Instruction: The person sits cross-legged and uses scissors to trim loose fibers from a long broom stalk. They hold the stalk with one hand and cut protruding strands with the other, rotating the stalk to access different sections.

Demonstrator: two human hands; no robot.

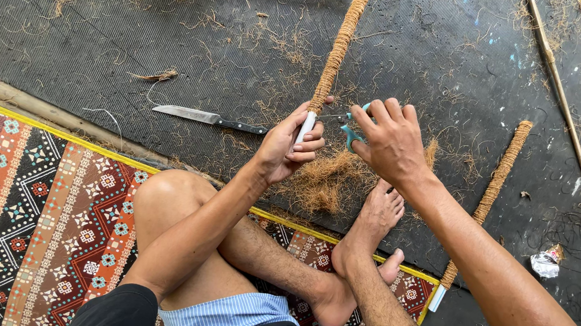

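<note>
Left hand (pixel 289 145) grips the white bare end of the fibre-wrapped pole (pixel 337 49), centre frame. Right hand (pixel 390 141) is closed on teal scissors (pixel 351 130). Keep the blades flush to the wrap edge and the pole steady; snip only loose coir (pixel 328 178).

- A knife (pixel 210 118) lies on the dark ribbed mat (pixel 102 42).
- A second fibre-wrapped pole (pixel 489 198) lies well apart, beside two bare sticks (pixel 556 83).
- A patterned woven mat (pixel 18 221) lies below.
</note>
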